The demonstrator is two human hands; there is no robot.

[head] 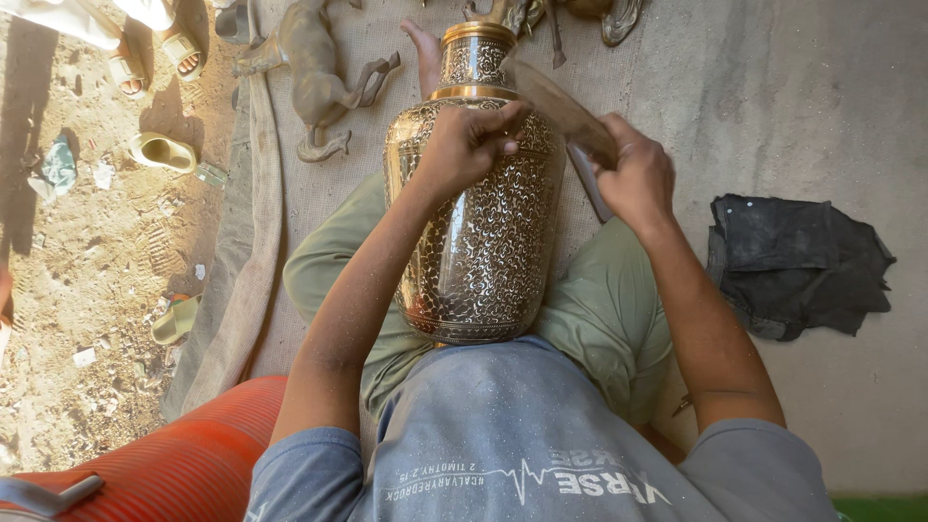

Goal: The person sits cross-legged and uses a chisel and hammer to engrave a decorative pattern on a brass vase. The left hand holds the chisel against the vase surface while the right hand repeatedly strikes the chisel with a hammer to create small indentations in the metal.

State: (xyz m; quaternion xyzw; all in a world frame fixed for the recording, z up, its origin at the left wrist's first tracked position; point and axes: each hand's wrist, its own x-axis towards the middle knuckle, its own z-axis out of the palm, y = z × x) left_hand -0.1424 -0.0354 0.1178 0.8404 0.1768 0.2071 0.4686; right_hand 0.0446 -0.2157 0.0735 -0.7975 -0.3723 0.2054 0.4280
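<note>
Vase [478, 222], brass, lies braced on your lap; left hand [469, 140] pinches a small tool on its shoulder, right hand [633, 174] fists 1 wooden mallet [556, 106] above.

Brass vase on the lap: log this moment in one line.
left hand: pinching small tool on engraved brass vase | right hand: gripping wooden mallet | vase: lying along lap | black cloth: on floor

Mallet [556, 101] blurred — tool tip hidden under left hand [467, 143]
</note>
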